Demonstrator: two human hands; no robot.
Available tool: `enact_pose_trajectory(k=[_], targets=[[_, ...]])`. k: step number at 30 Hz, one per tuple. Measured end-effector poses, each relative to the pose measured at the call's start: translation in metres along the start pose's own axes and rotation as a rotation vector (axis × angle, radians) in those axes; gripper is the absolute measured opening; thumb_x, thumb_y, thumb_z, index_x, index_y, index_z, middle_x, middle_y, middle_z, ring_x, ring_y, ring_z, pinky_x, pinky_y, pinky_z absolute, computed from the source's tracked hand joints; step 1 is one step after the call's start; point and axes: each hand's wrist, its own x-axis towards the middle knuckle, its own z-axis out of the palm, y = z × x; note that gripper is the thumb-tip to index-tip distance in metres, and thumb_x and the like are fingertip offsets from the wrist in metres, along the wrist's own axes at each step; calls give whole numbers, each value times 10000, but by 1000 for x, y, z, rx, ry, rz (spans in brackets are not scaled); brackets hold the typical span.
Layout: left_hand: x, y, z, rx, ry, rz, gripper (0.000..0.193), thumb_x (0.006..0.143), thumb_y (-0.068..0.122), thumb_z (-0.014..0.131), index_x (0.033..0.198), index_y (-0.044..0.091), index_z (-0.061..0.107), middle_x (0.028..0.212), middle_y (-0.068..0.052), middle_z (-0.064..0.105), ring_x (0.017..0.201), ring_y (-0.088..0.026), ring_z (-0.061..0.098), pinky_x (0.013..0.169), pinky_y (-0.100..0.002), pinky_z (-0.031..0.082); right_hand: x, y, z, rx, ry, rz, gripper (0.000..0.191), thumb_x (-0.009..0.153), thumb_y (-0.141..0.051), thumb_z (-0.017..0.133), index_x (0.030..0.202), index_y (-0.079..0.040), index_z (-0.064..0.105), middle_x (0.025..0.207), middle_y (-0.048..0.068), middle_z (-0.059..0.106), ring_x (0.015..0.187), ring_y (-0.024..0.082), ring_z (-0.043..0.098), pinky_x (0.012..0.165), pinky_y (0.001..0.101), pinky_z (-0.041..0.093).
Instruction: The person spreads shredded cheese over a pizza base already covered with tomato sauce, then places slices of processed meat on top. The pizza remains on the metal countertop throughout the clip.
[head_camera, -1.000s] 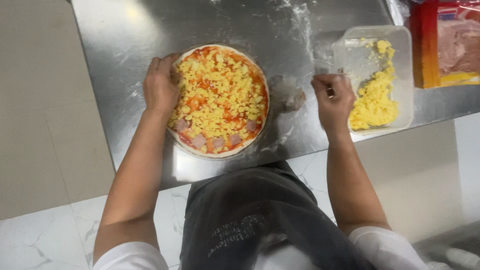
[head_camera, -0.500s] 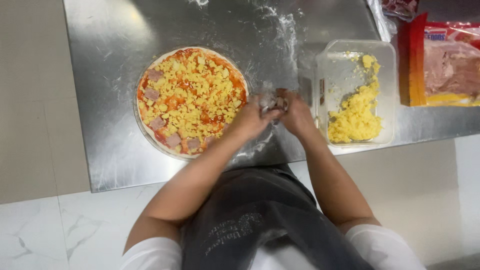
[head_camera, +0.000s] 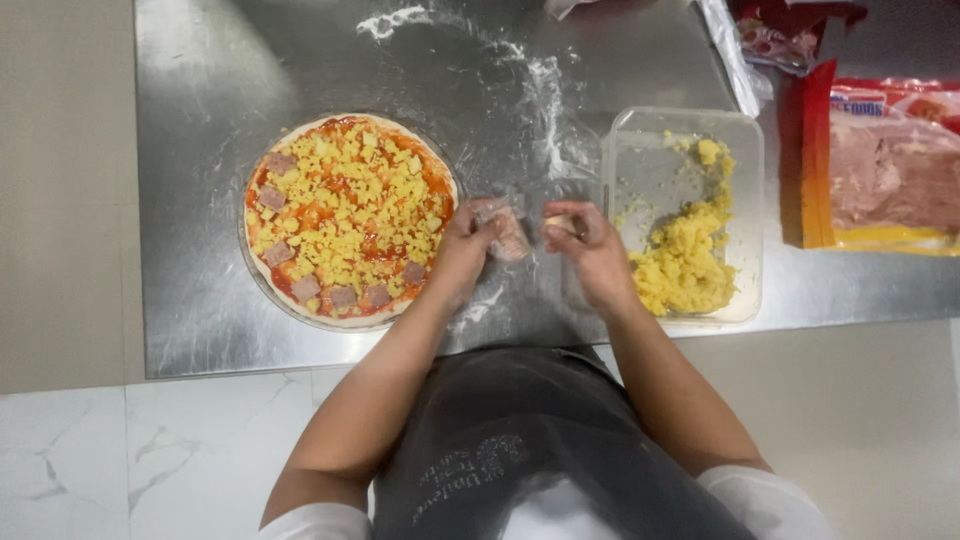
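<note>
A round uncooked pizza (head_camera: 345, 220) with red sauce, yellow shredded cheese and pink meat squares lies on the steel table (head_camera: 200, 120). My left hand (head_camera: 465, 240) hovers just right of the pizza, its fingers closed on a small crumpled piece of clear plastic (head_camera: 508, 235). A little apart from it, my right hand (head_camera: 585, 245) is by the left edge of a clear plastic tub (head_camera: 745, 150), with a small pale-yellow bit pinched at its fingertips. The tub holds a heap of yellow shredded cheese (head_camera: 685, 265).
Flour (head_camera: 545, 80) is smeared over the table behind my hands. Red packets of sliced pink meat (head_camera: 885, 165) lie at the far right, another opened one (head_camera: 790, 35) behind them. The table's front edge runs just before my dark apron (head_camera: 500, 440).
My left hand left the pizza's left edge and met my right hand in the middle. The hands have since drawn slightly apart, the plastic piece staying in the left.
</note>
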Motion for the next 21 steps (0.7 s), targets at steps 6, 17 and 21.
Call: enact_pose_trajectory(k=[6,17,21], targets=[[-19,-1,26,968,186,165,322,948,308,643,1250,197,657,1160,-92,691,946,-260,689,822,-386,542,3,-24,-28,221,-124,68,456,926,5,648,1366,64,545,1269,171,649,1159,247,704,952,320,597],[-60,33,35,250,53,246,471,917,173,758,1352,27,649,1132,-110,710,1005,-183,688,864,-298,581,-8,-30,-3,-564,-142,-698,505,832,-24,840,1310,-53,680,1182,112,613,940,198,701,802,319,614],[-65,43,0,-153,-92,116,481,935,135,756,1365,-23,609,1143,-119,691,1044,-190,677,916,-312,574,-5,-41,15,-415,-248,-682,445,854,-57,839,1276,-91,701,1217,105,617,999,206,712,847,302,653]])
